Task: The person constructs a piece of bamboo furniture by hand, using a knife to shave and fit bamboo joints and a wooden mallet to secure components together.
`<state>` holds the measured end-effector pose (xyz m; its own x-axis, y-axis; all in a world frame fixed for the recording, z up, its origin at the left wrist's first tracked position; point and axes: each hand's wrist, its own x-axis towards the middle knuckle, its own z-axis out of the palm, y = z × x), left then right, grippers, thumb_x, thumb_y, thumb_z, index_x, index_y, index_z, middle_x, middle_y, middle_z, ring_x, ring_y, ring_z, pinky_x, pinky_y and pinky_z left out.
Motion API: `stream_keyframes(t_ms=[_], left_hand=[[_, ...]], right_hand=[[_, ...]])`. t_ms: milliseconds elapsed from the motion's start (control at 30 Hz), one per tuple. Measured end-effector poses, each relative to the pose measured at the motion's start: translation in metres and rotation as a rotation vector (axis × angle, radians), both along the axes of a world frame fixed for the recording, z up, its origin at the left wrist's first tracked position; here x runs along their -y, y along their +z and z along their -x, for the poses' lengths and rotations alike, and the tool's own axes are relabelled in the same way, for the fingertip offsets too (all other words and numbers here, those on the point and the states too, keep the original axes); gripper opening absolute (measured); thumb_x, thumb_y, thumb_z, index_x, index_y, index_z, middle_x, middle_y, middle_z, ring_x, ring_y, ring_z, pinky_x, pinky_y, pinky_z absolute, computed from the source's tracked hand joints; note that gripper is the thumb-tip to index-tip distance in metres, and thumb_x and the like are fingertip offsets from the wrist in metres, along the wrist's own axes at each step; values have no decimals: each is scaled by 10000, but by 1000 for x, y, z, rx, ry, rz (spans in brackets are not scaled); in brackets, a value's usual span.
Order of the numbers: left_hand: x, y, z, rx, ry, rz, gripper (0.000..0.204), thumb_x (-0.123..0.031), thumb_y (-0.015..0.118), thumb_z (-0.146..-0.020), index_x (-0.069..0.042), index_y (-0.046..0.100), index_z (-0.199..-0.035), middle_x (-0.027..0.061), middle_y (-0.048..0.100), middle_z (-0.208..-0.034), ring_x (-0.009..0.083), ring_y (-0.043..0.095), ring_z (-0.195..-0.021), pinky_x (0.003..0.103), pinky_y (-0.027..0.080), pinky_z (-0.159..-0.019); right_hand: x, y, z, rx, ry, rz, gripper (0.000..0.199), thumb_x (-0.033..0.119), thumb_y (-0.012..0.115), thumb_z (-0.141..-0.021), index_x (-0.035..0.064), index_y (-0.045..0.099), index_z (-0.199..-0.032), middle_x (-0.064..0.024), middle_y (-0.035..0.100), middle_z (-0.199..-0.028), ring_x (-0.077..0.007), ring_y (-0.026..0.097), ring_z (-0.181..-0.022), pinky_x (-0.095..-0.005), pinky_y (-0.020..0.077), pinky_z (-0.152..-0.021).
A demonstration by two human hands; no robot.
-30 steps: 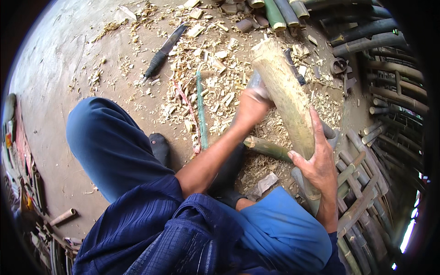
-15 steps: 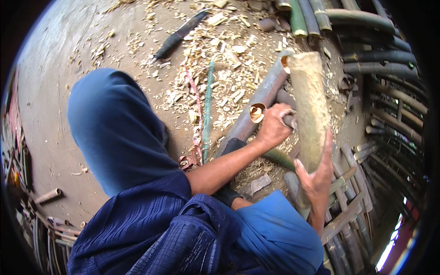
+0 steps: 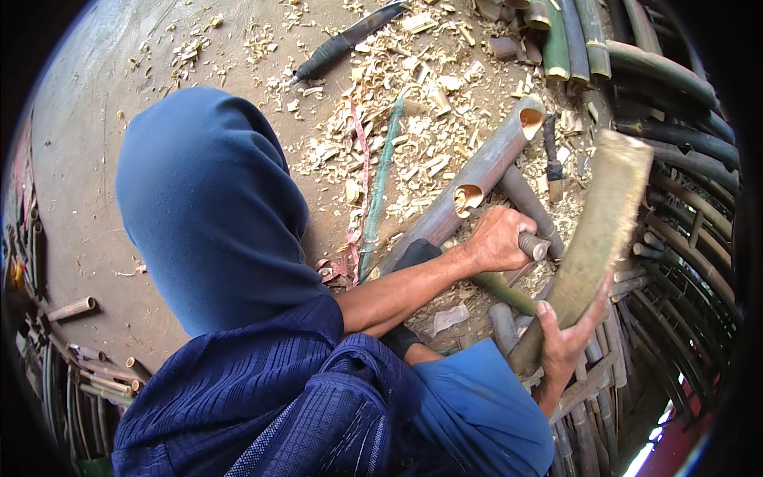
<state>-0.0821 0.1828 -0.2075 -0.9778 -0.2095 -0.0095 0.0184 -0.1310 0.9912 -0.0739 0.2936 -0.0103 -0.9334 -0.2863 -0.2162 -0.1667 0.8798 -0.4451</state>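
A thick bamboo tube (image 3: 435, 220) lies slantwise before me, with a cut opening in its upper side and another at its far end. My left hand (image 3: 499, 240) is closed around a chisel (image 3: 534, 246); its round handle end sticks out to the right and its blade points at the nearer opening. Most of the handle is hidden by my fingers. My right hand (image 3: 569, 343) grips the lower part of a thick greenish-brown wooden club (image 3: 600, 222) with a pale, frayed edge. The club is raised and tilted, apart from the chisel.
A large dark-handled knife (image 3: 343, 44) lies on the ground beyond my left knee. Pale wood chips (image 3: 413, 159) are scattered around the tube. Red and green strips (image 3: 381, 187) lie to its left. Stacked bamboo poles (image 3: 675, 159) line the right side.
The club has swung to the right, away from the chisel and tube. The chisel blade now shows at the nearer opening. The whole view has shifted slightly.
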Motion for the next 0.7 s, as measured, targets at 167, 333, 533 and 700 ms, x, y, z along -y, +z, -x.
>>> stream_keyframes(t_ms=[167,333,533,700], left_hand=[[-12,-12,2,-68,134,-59,203,-209,754,-718,-19,687,-737,220,679,-761,402,694,-740,474,533,-675],[-2,-18,18,28,-181,132,250,-291,768,-746,-42,742,-756,230,706,-778,427,699,-725,485,563,-692],[-15,2,-3,-160,257,-48,238,-179,836,-811,-29,659,-759,118,645,-743,265,633,-714,387,492,-668],[-21,-3,3,-76,253,-16,209,-184,828,-822,-10,714,-845,119,710,-828,232,686,-776,365,527,-722]], right_hand=[[-8,-28,-22,-51,36,-64,1072,63,765,-789,14,121,-1645,-268,232,-1653,-380,239,-1537,-464,212,-1247],[-6,-26,-9,34,26,106,1096,79,802,-774,4,132,-1639,-282,293,-1628,-391,270,-1525,-475,221,-1249],[-22,-14,-33,-127,-81,212,1075,110,777,-794,-3,125,-1642,-256,205,-1668,-365,234,-1539,-462,194,-1258],[-26,-33,-45,-268,-33,101,1038,63,763,-809,4,143,-1641,-247,259,-1654,-346,260,-1534,-450,226,-1250]])
